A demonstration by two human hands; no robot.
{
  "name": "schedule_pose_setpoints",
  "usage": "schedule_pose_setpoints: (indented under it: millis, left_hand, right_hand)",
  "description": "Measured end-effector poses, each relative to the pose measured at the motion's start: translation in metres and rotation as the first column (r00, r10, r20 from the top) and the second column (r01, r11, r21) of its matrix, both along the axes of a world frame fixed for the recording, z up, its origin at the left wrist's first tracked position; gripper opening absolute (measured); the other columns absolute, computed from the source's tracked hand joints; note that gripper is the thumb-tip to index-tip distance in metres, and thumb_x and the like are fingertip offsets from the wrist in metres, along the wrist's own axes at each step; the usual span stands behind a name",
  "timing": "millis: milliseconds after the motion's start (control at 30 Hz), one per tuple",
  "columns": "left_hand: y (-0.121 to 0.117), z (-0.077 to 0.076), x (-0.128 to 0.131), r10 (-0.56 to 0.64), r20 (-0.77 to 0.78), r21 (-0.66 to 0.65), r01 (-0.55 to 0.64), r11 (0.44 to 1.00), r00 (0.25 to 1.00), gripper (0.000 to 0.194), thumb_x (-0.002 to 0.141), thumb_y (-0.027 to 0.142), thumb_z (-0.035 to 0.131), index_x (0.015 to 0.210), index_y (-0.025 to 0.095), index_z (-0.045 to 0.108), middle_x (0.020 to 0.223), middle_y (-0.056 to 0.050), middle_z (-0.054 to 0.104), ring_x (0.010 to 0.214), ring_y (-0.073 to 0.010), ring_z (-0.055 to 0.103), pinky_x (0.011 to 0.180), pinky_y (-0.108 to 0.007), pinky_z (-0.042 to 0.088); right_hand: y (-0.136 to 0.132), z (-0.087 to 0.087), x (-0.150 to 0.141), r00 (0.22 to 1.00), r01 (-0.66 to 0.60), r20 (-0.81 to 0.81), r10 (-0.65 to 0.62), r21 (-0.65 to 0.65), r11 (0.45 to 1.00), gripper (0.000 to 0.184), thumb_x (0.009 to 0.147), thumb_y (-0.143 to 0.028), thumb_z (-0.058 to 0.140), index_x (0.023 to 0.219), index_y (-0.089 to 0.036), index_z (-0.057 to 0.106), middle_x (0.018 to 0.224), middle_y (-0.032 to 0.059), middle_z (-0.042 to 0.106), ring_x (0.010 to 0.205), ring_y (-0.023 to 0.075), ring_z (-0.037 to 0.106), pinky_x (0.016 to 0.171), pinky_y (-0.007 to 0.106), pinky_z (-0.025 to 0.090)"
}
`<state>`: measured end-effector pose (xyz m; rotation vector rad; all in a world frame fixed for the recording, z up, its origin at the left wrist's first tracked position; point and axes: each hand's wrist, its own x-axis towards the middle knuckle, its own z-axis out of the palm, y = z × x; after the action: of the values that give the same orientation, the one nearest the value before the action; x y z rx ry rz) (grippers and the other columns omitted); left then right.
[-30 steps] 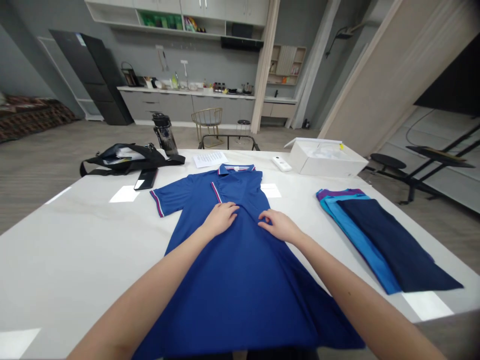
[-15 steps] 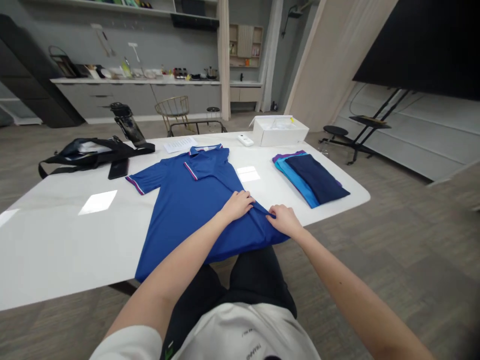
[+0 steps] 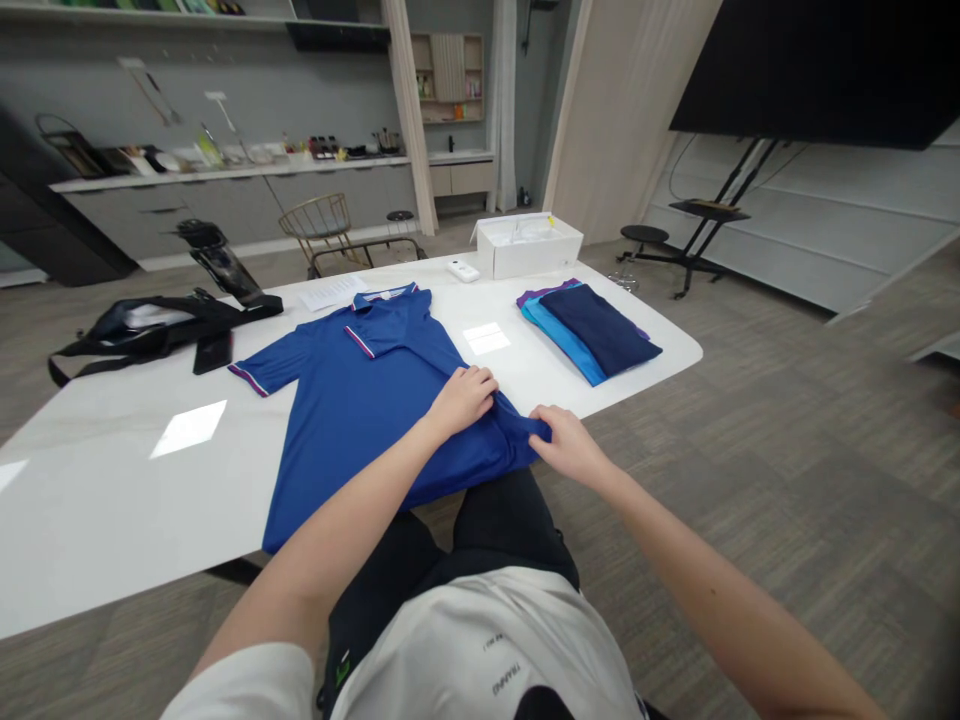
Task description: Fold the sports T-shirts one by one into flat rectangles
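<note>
A blue polo shirt [image 3: 360, 400] lies spread on the white table [image 3: 187, 500], its collar toward the far side and its hem over the near edge. The right sleeve is folded in across the chest, and the left sleeve stretches out flat. My left hand [image 3: 463, 398] is closed on the shirt's right side edge, about halfway down. Lower on that same side, my right hand [image 3: 568, 440] pinches the cloth near the hem and holds it a little raised. Folded shirts [image 3: 600, 330] in navy, light blue and purple are stacked to the right of my hands.
Behind the shirt stand a white box [image 3: 529, 245] and a small white device [image 3: 463, 271]. A black bag [image 3: 142, 325], a phone [image 3: 214, 351], a dark bottle [image 3: 221, 262] and a paper sheet [image 3: 330, 293] lie at the left. The table's rounded corner [image 3: 694, 352] is at right.
The view has turned slightly to the right. My right hand has lifted the shirt's lower side edge a little, and my left hand still grips the side.
</note>
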<state>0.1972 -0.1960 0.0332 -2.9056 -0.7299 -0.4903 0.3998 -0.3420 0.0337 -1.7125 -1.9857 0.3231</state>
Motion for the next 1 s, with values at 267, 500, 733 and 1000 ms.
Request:
schedule_pose_setpoints:
  millis: [267, 500, 733, 1000]
  left_hand:
    - [-0.08, -0.023, -0.109, 0.16, -0.078, 0.018, -0.159, 0.987, 0.984, 0.029, 0.093, 0.011, 0.054, 0.118, 0.021, 0.065, 0.115, -0.01, 0.064, 0.101, -0.0259, 0.057, 0.085, -0.041, 0.041]
    - [-0.149, -0.066, -0.11, 0.4, 0.19, -0.428, -0.291, 0.856, 0.897, 0.023, 0.103, 0.029, 0.046, 0.109, 0.022, 0.067, 0.098, -0.007, 0.068, 0.092, -0.0213, 0.062, 0.083, -0.035, 0.045]
    - [-0.163, -0.118, -0.092, 0.873, 0.153, -0.897, -0.306, 0.319, 0.462, 0.037, 0.082, 0.056, 0.069, 0.077, 0.02, 0.065, 0.058, 0.005, 0.05, 0.059, -0.0157, 0.05, 0.065, -0.029, 0.038]
    - [-0.167, -0.118, -0.08, 0.876, 0.29, -0.956, 0.074, 0.284, 0.386, 0.038, 0.08, 0.056, 0.069, 0.076, 0.019, 0.063, 0.075, 0.0, 0.063, 0.076, -0.0165, 0.058, 0.073, -0.028, 0.046]
  right_hand:
    - [-0.034, -0.008, -0.092, 0.835, -0.511, 0.185, 0.519, -0.089, 0.855, 0.027, 0.093, -0.013, 0.058, 0.118, -0.019, 0.067, 0.103, 0.0074, 0.071, 0.095, 0.0217, 0.065, 0.088, 0.035, 0.043]
    - [-0.028, -0.05, -0.074, 0.899, -0.398, 0.086, 0.43, -0.252, 0.882, 0.03, 0.104, -0.041, 0.049, 0.109, -0.023, 0.072, 0.101, 0.0066, 0.074, 0.091, 0.0208, 0.069, 0.079, 0.03, 0.045]
    - [-0.021, -0.07, -0.04, 0.985, 0.137, 0.147, -0.094, -0.314, 0.94, 0.038, 0.1, -0.053, 0.051, 0.099, -0.023, 0.075, 0.082, 0.0054, 0.075, 0.078, 0.0234, 0.07, 0.067, 0.03, 0.04]
    - [-0.011, -0.084, -0.036, 0.971, -0.061, -0.237, -0.039, -0.399, 0.915, 0.033, 0.092, -0.051, 0.06, 0.087, -0.02, 0.068, 0.065, -0.0013, 0.061, 0.063, 0.0169, 0.056, 0.064, 0.029, 0.038]
